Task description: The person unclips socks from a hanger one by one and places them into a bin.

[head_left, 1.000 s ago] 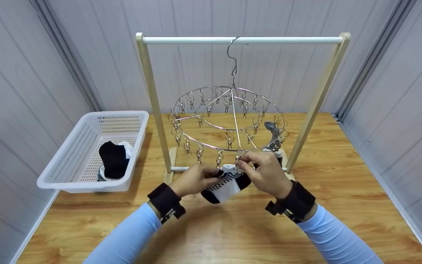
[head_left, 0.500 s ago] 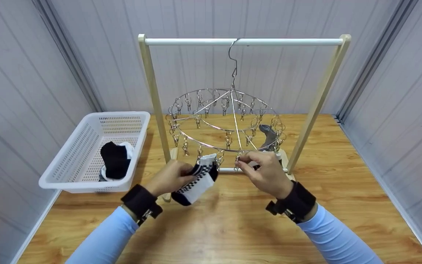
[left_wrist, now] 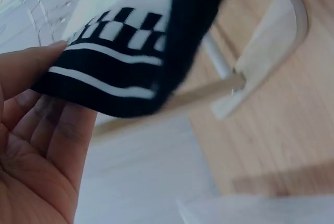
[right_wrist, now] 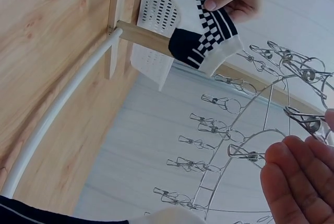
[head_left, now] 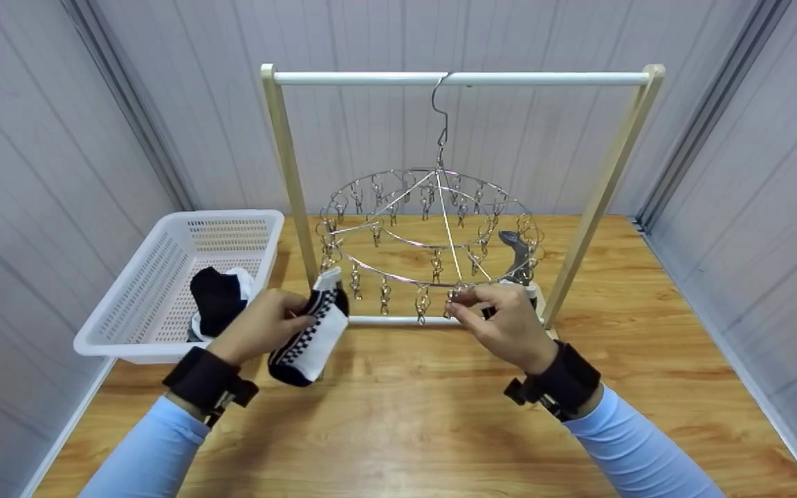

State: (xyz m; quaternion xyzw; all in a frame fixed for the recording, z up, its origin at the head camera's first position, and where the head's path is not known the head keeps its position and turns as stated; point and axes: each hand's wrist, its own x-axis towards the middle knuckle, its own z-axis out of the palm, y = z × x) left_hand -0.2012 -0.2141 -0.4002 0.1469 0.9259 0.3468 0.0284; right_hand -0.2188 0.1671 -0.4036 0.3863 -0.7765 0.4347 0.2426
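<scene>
Left hand [head_left: 265, 325] pinches black-and-white checkered knit sock [head_left: 322, 337] | right hand [head_left: 509, 325] pinches silver wire clip [head_left: 450, 307] | slackened fingers could drop sock

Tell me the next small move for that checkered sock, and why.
Probably move the left hand further left and lower the checkered sock into the white plastic basket. Over the last second the sock has moved leftward, away from the metal clip that the right hand pinches, and a black sock already lies in that basket.
</scene>
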